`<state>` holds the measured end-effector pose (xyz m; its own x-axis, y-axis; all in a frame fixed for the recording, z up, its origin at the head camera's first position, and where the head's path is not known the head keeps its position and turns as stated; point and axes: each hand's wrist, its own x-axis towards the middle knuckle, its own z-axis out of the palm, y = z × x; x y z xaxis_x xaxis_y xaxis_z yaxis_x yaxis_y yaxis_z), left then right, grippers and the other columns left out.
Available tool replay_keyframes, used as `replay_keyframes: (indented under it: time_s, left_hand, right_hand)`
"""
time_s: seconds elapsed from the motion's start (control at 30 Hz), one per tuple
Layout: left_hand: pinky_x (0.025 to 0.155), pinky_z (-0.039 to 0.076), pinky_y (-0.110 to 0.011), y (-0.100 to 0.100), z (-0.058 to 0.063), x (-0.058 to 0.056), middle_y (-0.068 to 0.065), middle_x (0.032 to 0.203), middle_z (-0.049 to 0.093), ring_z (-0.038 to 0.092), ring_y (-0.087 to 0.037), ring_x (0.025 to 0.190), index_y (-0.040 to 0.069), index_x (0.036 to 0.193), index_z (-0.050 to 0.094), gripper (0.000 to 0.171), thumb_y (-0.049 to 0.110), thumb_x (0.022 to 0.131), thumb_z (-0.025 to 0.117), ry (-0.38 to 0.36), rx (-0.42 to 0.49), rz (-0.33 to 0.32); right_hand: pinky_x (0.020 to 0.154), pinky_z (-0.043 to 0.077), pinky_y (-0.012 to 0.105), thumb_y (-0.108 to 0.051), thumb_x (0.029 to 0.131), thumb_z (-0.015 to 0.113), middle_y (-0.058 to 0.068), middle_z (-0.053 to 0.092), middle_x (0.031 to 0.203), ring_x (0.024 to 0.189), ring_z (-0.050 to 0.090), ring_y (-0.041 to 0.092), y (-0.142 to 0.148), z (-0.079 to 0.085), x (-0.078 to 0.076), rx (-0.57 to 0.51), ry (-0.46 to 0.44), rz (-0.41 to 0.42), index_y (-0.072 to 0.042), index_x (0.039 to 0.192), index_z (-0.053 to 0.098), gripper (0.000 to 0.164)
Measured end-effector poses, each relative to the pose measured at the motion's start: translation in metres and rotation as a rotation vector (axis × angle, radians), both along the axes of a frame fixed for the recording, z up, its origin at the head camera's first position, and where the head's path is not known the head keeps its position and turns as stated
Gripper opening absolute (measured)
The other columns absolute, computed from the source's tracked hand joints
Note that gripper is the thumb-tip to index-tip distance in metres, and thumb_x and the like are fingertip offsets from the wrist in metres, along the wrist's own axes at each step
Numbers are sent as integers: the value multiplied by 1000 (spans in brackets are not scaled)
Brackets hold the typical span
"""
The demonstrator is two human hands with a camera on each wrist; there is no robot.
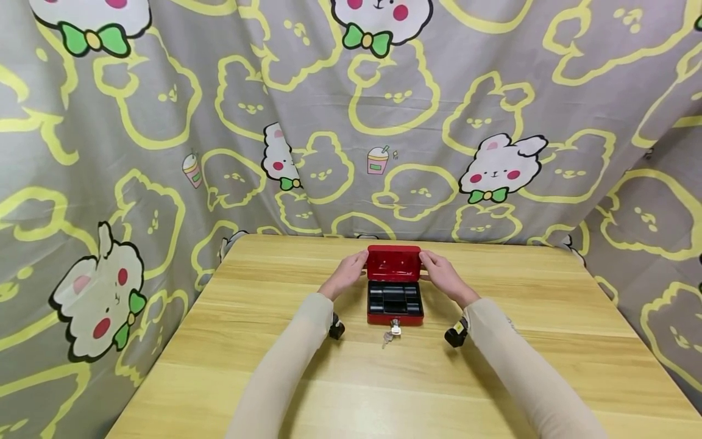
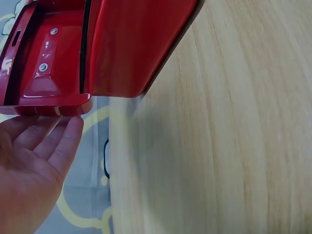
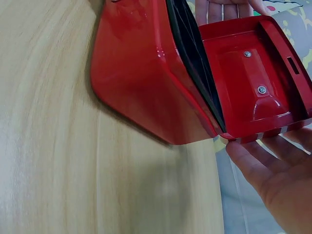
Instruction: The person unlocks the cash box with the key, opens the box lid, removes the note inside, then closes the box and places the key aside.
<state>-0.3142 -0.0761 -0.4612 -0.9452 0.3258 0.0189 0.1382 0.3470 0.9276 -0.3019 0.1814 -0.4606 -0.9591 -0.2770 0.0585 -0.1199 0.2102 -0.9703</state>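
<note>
A red metal cash box (image 1: 395, 319) stands on the table with its lid (image 1: 393, 264) raised. A black compartment tray (image 1: 395, 299) fills its inside. At the lid's left side, my left hand (image 1: 348, 272) touches the edge with extended fingers (image 2: 61, 146). My right hand (image 1: 445, 277) touches the opposite edge, its fingers (image 3: 258, 163) also fairly straight. Both thumbs are partly hidden in the wrist views. From the lock at the box's front a key (image 1: 396, 330) sticks out, and another key (image 1: 387, 339) hangs beside it.
The wooden table (image 1: 395, 390) extends around the box on every side. Close behind its back edge hangs a grey curtain (image 1: 417, 201) with cartoon prints. Black wrist cameras (image 1: 337, 327) sit below both sleeves, near the tabletop.
</note>
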Motion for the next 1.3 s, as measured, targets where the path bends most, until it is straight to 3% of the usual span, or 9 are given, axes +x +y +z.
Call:
replay_keyframes:
  time_s: [0.33, 0.53, 0.8, 0.9, 1.07, 1.2, 1.3]
  left_hand:
    - [99, 42, -40, 0, 0, 0, -16, 141, 45, 49, -29, 123, 3, 146, 32, 56, 40, 104, 26, -21, 4, 10]
    - [101, 40, -40, -4, -2, 3, -13, 146, 39, 43, -28, 128, 4, 147, 31, 60, 45, 103, 24, -55, -31, -29]
    - [107, 31, -42, -11, -2, 14, -16, 145, 40, 42, -31, 128, 3, 147, 31, 62, 46, 102, 28, -47, -211, -95]
    - [108, 30, -42, -13, -6, 20, -16, 145, 39, 38, -31, 131, 3, 147, 29, 63, 44, 101, 35, -30, -273, -157]
    - [106, 32, -40, -18, -12, 31, -13, 145, 39, 41, -28, 129, 7, 150, 25, 68, 41, 96, 51, -47, -286, -265]
    - [106, 33, -40, -19, -15, 38, -8, 142, 43, 42, -25, 128, 12, 149, 26, 73, 40, 91, 61, -59, -266, -306]
    - [108, 29, -40, -20, -15, 40, -6, 142, 43, 39, -23, 130, 13, 149, 27, 79, 37, 87, 68, -40, -262, -335]
  right_hand:
    - [94, 41, 55, -21, 105, 29, 34, 44, 130, 123, 40, 47, -8, 22, 14, -62, -56, 17, 13, 131, 42, 44]
    - [95, 42, 53, -24, 105, 31, 33, 44, 132, 124, 41, 46, -4, 11, 9, -38, -48, 2, 11, 134, 41, 47]
    - [94, 44, 50, -32, 104, 34, 30, 41, 138, 123, 43, 43, 4, -1, 10, 78, 49, -22, 9, 139, 37, 54]
    - [91, 46, 48, -28, 103, 38, 30, 45, 135, 119, 48, 42, 7, -1, 16, 136, 103, -30, 9, 138, 39, 51]
    - [82, 53, 41, -22, 100, 48, 25, 56, 122, 107, 58, 37, 9, 0, 28, 247, 214, -65, 6, 131, 49, 41]
    - [79, 53, 41, -18, 97, 56, 17, 63, 113, 97, 62, 30, 9, 2, 39, 343, 293, -87, 1, 124, 57, 33]
    - [78, 53, 42, -14, 93, 61, 14, 66, 107, 94, 62, 27, 6, 2, 44, 397, 357, -51, 1, 118, 61, 29]
